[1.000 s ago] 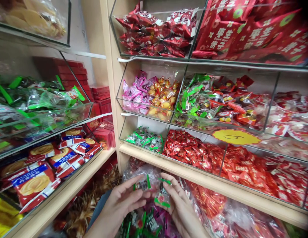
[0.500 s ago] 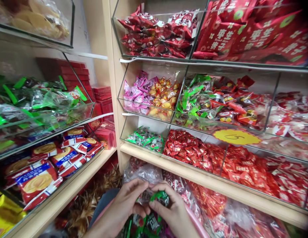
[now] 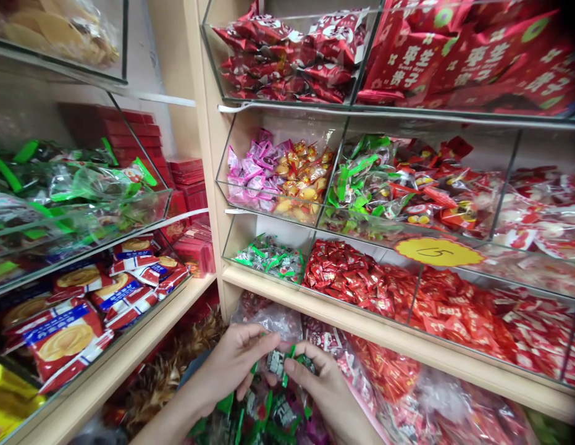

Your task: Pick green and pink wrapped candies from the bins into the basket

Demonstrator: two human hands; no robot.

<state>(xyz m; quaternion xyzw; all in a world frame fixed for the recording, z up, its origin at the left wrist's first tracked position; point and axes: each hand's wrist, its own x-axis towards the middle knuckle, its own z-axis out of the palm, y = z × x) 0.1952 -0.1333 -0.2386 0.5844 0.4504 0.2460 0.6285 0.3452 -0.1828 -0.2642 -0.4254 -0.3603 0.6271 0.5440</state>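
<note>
Small wrapped candies (image 3: pixel 275 363) with clear, dark-printed wrappers and green ends sit between my hands at the bottom centre. My left hand (image 3: pixel 241 364) closes its thumb and fingers on one from the left. From the right, my right hand (image 3: pixel 322 377) pinches a green-edged candy, its thumb pointing left and fingers curled over. Part of each wrapper is covered by fingers. Just below both hands lies a heap of similar green-and-dark packets (image 3: pixel 285 411).
Ahead, clear bins hold green-wrapped candies (image 3: pixel 271 259), red candies (image 3: pixel 345 278) and pink packets (image 3: pixel 254 167). A yellow price tag (image 3: pixel 439 251) hangs in front. Left are biscuit packs (image 3: pixel 65 337). A wooden shelf edge (image 3: pixel 315 315) runs above bagged sweets (image 3: pixel 384 371).
The view has shifted slightly. My hands have drawn a little apart, and more of the candy between them shows now.
</note>
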